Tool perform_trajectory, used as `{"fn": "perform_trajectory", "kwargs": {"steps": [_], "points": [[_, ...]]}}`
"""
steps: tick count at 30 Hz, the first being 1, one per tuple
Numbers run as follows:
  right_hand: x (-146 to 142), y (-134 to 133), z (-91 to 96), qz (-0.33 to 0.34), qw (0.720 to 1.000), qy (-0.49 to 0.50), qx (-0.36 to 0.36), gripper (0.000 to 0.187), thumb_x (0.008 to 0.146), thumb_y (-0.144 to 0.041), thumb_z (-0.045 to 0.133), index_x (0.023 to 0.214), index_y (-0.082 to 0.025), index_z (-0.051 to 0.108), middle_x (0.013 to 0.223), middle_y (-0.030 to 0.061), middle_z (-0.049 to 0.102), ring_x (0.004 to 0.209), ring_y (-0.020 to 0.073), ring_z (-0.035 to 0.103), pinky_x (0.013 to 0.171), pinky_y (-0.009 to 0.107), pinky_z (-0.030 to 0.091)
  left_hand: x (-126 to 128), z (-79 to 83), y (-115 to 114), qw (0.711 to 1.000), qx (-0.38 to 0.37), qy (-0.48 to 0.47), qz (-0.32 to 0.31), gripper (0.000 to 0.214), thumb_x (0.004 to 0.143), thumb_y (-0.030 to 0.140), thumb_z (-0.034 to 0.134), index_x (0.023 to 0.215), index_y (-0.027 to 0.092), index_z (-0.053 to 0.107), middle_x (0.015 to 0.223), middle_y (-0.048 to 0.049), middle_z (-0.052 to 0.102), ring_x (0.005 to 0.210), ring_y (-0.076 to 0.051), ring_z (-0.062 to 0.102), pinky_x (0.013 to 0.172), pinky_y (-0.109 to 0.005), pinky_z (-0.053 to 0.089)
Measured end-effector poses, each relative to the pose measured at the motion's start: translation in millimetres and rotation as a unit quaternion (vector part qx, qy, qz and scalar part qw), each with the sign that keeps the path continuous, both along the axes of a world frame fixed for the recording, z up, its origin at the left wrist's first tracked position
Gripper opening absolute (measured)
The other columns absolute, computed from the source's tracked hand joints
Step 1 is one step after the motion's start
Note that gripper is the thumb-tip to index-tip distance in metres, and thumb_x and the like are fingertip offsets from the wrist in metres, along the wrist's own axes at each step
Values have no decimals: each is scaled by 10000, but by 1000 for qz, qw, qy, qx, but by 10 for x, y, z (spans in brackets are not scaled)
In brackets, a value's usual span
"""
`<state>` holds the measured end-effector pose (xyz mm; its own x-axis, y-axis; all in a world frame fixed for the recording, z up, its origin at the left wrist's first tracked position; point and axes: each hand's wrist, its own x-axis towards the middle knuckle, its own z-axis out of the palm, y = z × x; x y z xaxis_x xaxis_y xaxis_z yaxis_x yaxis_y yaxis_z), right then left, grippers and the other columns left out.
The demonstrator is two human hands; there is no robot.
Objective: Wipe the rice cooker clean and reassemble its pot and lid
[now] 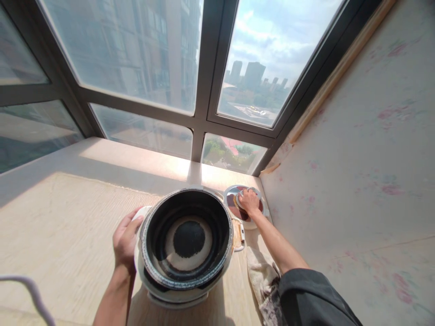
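Observation:
A round electric pot [189,239] with a dark inner wall and a pale ring worn into its bottom stands uncovered in front of me. My left hand [127,238] is closed around the white handle [143,211] on the pot's left side. Beyond the pot to the right, a shiny round lid [232,198] lies by the wall. My right hand [249,200] reaches over the lid, its fingers bent round the pale knob at the middle. The fingers' undersides are hidden.
A crumpled, stained cloth [263,278] lies beside my right sleeve. On the pot's right side is a yellowed latch or handle [239,234]. A grey cable [32,290] crosses the lower left. Windows with dark frames [204,90] rise behind, and a flowered wall [356,149] stands at right.

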<state>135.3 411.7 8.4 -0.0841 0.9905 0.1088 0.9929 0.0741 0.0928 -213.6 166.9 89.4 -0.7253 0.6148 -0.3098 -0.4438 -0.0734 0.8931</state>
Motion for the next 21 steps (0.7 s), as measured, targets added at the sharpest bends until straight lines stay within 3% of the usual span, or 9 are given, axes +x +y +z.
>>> {"fn": "perform_trajectory", "kwargs": {"steps": [6,11,15,21], "points": [[4,-14,72,22,999,4,-27,384,1070,-370,469,1212,-70,664,1222,233,686,1104,299,695,841,335,480,-59,-112,30,999,11,35,-22,587,593,410,793,1116,154,714,838,-33,735,737,-200,667,679,-298,517],[76,-93,297,30,999,25,-25,336,1065,-344,507,1215,-87,664,1242,215,695,1112,277,685,840,305,470,-62,-138,50,998,28,48,-22,580,593,427,768,1095,143,708,827,-27,708,762,-204,648,729,-323,510],[231,-124,668,26,998,59,5,342,1083,-353,445,1182,-119,674,1214,205,706,1062,258,686,830,301,464,-66,-157,66,998,39,44,-29,565,596,423,758,1082,139,706,832,-28,701,763,-201,635,744,-336,505],[506,-170,1467,54,985,133,92,410,1051,-391,359,1137,-142,673,1199,199,725,1099,293,651,899,354,478,-88,-222,101,997,52,55,-16,535,584,405,756,1051,143,727,871,-32,702,819,-210,631,812,-353,494]]}}
